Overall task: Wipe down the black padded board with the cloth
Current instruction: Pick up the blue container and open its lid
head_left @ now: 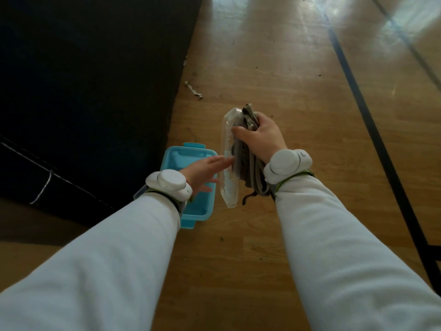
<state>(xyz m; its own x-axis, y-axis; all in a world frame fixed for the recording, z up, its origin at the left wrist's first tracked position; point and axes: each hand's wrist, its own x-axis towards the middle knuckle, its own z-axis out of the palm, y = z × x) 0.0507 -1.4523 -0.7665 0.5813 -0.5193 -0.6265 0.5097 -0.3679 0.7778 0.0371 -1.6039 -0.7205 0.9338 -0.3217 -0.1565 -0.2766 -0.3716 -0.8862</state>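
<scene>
One grey cloth (248, 161), bunched in the right hand (259, 137), clamped under thumb and curled fingers, loose ends dangling below the wrist. Caught in that same grip, on the thumb side: clear plastic lid (229, 168), standing on edge. Left of that, left hand (205, 172) released and flat, fingers straight, tips just beside the lid; contact hard to tell. Beneath the left hand, open blue box (191, 219) on the wooden floor (274, 235). Further left and beyond the left hand, black padded board (83, 91), well apart from the cloth, its edge just beside the box. White bands (286, 166) on both wrists. Ahead of the right hand, small scrap (193, 90) near the board's edge; off to its right, dark lines (372, 130) across the floor.
</scene>
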